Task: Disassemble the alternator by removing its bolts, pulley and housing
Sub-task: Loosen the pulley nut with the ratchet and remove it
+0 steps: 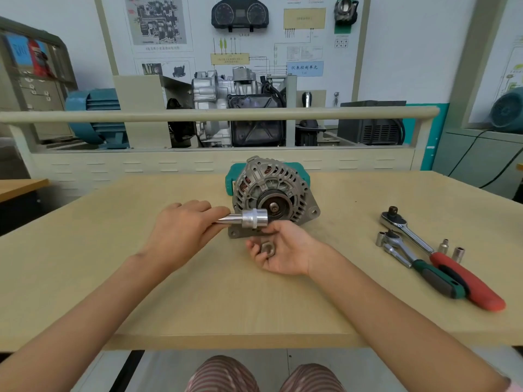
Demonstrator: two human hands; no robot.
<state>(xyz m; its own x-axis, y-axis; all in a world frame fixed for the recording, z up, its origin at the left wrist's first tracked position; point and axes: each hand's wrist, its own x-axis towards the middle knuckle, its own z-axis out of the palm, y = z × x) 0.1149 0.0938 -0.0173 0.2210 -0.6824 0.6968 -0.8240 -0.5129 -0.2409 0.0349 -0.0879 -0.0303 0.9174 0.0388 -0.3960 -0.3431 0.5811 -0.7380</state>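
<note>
Head view, alternator [273,190] shaft facing viewer, socket [246,219] lying crosswise

Your alternator [271,193] is a round gray metal thing with slots all around it. It stands on the surface [141,278], near the far edge, with its face turned toward you. A dark ring sits in the middle of that face, with a shiny screw end at its center.

Ratchets [430,251] right of alternator [273,190] on table [141,292]
</note>
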